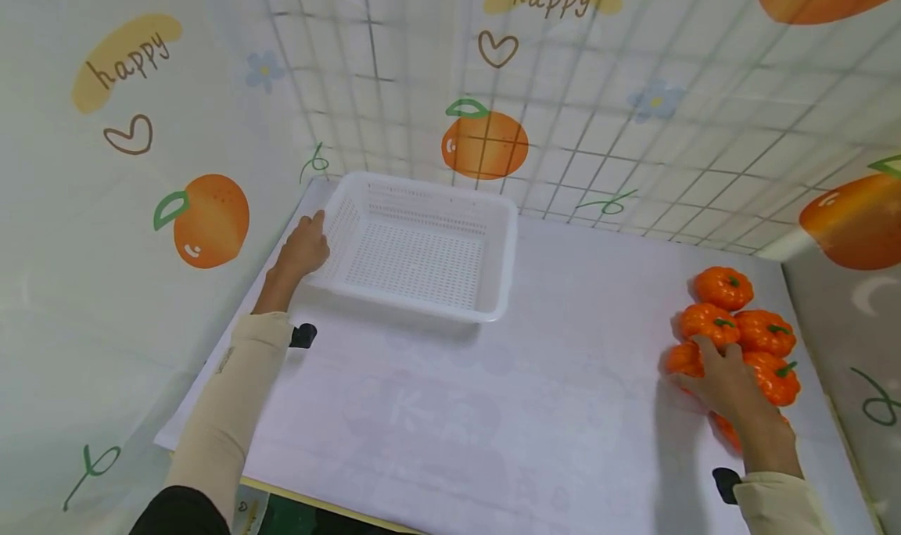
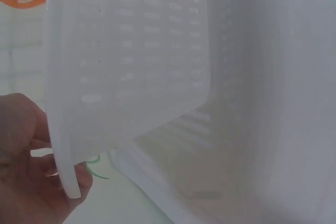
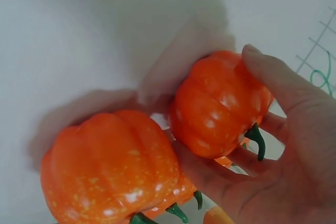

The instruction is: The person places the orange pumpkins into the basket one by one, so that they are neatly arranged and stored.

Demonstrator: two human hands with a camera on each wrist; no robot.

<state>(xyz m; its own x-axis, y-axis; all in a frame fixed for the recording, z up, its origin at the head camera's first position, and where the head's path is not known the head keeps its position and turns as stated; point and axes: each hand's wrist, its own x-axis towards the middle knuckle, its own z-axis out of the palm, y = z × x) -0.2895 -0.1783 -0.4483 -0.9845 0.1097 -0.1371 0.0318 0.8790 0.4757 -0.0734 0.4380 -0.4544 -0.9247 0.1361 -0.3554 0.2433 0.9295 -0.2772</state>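
Observation:
My left hand grips the left rim of a white perforated plastic basket standing at the table's back left. In the left wrist view, the fingers wrap the basket's rim. Toward the right side of the table, my right hand holds a small orange pumpkin with a green stem. Its thumb lies on one side and the fingers curl round the other. Another pumpkin, speckled yellow, sits beside the fingers. Whether the held pumpkin touches the table, I cannot tell.
More orange pumpkins cluster at the right, one at the back and others around the right hand, such as a pumpkin beyond it. A white wire grid behind a printed sheet borders the table at the back.

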